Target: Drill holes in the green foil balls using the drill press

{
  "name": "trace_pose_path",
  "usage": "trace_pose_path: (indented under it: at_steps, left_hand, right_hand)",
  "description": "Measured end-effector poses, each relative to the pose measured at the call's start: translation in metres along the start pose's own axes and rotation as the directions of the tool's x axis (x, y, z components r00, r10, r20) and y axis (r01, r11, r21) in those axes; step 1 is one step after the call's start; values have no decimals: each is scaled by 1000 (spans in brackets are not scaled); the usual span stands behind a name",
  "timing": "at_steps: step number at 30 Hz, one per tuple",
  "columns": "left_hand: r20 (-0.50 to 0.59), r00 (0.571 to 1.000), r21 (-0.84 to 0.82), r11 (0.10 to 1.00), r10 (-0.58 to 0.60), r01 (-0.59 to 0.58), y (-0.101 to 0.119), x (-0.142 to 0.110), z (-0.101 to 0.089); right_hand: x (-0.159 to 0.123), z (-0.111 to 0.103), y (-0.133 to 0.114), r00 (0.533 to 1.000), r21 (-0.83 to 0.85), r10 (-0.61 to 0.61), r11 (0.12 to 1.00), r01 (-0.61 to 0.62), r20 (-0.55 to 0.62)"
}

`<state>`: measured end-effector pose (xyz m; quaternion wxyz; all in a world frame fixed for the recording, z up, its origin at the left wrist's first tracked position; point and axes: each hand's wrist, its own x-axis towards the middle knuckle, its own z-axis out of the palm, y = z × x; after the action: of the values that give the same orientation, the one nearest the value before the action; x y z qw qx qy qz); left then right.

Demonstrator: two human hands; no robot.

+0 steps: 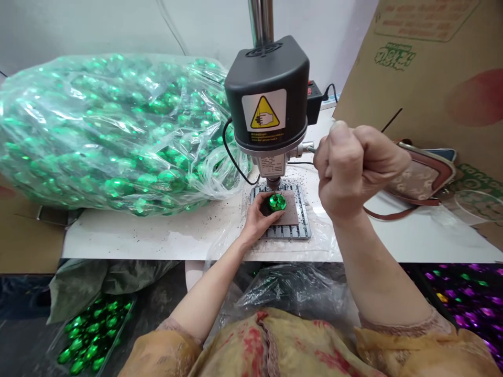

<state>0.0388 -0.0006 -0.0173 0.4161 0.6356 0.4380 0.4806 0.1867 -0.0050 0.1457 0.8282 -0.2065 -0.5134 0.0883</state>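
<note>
The green piece point(277, 202) is small, round and shiny, with faceted sides that throw bright glints; it sits under the chuck of a black drill press point(267, 94), on a brown square pad point(291, 209) over a slotted metal base point(304, 229). Whether the bit has entered it is too small to tell. Your left hand point(259, 215) has thumb and fingers clamped around its sides. Your right hand point(351, 165), nearer and to the right, is closed in a fist around the press's silver side lever point(307, 148). At the far left of the white table point(149, 241), a large clear plastic bag point(222, 173), bunched at its right end, is packed with similar green pieces. Below, near left, a clear bin point(132, 309) holds more green ones. Near right, below the table edge, lies a mass of mostly purple pieces point(475, 311), with a few green.
</note>
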Motion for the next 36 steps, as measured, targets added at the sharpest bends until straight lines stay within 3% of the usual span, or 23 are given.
trace_pose_path:
  at_steps: [7, 12, 17, 32, 36]
  left_hand:
    - [2, 1000, -16, 1000, -8, 8, 3, 0, 0]
    - [1, 1000, -37, 999, -15, 15, 3, 0, 0]
    - [9, 1000, -31, 1000, -2, 2, 0, -1, 0]
    - [16, 1000, -28, 999, 15, -14, -1, -1, 0]
    - [9, 1000, -28, 1000, 13, -13, 1, -2, 0]
  right_hand:
    - [-8, -3, 8, 995, 23, -97, 995, 98, -16]
    - [-13, -8, 14, 997, -52, -80, 995, 81, 17]
    - [-21, -14, 23, 985, -52, -173, 984, 172, -24]
    - [-28, -27, 29, 937, 36, -328, 945, 326, 120]
    - [-28, -24, 23, 946, 28, -303, 953, 302, 117]
